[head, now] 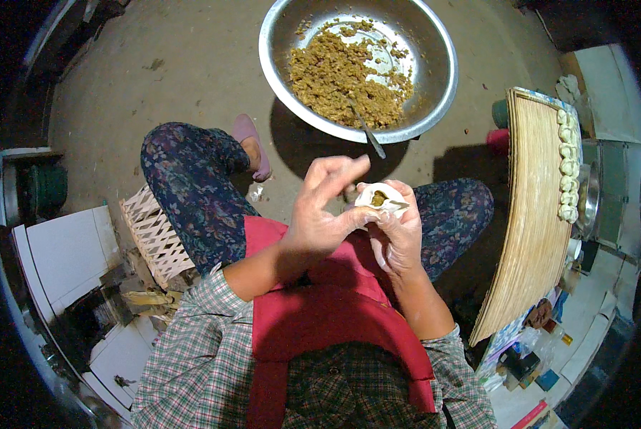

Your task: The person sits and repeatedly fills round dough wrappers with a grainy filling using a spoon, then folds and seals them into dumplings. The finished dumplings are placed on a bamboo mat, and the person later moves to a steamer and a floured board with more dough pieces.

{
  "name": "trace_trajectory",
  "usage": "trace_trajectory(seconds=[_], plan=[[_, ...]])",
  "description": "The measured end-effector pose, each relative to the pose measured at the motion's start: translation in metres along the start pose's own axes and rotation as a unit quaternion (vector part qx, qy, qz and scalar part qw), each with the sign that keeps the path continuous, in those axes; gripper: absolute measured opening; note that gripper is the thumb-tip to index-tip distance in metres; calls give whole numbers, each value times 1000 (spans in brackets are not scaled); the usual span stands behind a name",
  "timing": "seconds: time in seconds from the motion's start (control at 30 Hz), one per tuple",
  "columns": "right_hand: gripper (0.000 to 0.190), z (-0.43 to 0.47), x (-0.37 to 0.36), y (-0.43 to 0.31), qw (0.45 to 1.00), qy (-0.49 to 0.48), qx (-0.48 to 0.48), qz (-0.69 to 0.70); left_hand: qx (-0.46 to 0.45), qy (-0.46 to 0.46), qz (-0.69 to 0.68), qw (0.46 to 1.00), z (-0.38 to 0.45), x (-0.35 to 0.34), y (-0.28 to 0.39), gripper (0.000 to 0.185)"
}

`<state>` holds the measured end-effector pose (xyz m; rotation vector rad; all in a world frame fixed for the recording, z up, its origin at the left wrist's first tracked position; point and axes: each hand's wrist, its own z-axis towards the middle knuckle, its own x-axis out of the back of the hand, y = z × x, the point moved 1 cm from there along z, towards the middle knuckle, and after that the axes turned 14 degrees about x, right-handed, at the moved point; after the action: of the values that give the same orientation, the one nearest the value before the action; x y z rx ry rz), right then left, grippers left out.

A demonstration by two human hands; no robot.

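My right hand grips a small cup-shaped dough wrapper with brownish-green filling showing in its opening. On the wrapper's left side, the thumb of my left hand touches the lower edge; its index finger is raised, apart and blurred, and its other fingertips are partly hidden. Beyond both hands stands a large metal basin of chopped filling, a metal spoon leaning over its near rim. To the right, a row of shaped dumplings lies along the far side of a pale layered board.
A slatted wooden crate is by my left knee. White tiled surfaces border the left. Beyond the board, at right, are a metal bowl, a white cup and clutter with a dark box. A red object is behind the board.
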<state>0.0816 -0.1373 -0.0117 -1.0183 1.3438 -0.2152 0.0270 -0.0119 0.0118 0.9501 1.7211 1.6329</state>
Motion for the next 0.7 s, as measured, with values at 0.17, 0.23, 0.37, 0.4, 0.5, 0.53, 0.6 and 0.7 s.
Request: trace_trajectory(seconds=[0.17, 0.23, 0.37, 0.4, 0.5, 0.53, 0.6, 0.7], plan=[[49, -2, -5, 1, 999, 14, -18, 27, -37, -127, -2, 991, 8, 3, -18, 26], [49, -4, -5, 3, 999, 17, -27, 25, -59, -105, -23, 992, 5, -2, -20, 24], [52, -7, -8, 3, 999, 24, -47, 12, -82, -46, 5, 996, 0, -5, -22, 21], [52, -6, -12, 0, 998, 25, -50, 6, -71, -40, -2, 997, 0, -6, -21, 21], [52, -3, -14, -4, 999, -4, -47, -21, -51, -33, -13, 998, 1, -7, -10, 20], [52, -3, -14, -5, 998, -17, -44, -32, -54, -36, -9, 998, 3, -7, -5, 20], [51, -7, -8, -1, 997, -16, -28, -69, -94, -58, 18, 994, 7, -5, -8, 20], [48, -9, -7, -3, 987, -43, -9, -156, -159, -92, 54, 982, 10, 1, -23, 20]])
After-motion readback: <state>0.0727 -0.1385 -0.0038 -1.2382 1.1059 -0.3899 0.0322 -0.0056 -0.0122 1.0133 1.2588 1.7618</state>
